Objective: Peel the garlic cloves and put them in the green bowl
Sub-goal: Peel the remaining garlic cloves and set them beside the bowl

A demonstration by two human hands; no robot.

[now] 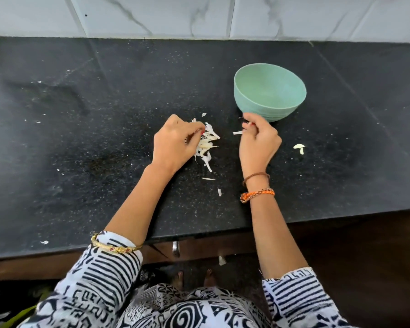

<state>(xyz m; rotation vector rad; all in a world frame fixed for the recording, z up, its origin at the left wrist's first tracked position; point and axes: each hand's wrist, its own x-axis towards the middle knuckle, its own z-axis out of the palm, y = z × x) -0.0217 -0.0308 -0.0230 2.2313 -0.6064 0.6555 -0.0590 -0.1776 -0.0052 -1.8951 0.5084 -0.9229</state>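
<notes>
While your left hand is curling down into the heap of papery skins near the middle of the table, its fingertips are pinching at the pile, though whether a clove is sitting among those skins is hidden under your knuckles. Your right hand is closing its grip narrowly around something small and pale at the fingertips; it looks like a clove or a scrap of skin, but I cannot tell which. That hand is hovering just beside the near wall of the green bowl, which is standing toward the back right of the table, and no cloves are showing inside it from this angle. One peeled garlic clove is lying loose on the table, near your right hand on its right side and apart from the bowl. Judging by its look, it is going to feel light, firm and a little slick, so you are best pinching it across its fat middle, not its tapered tip
</notes>
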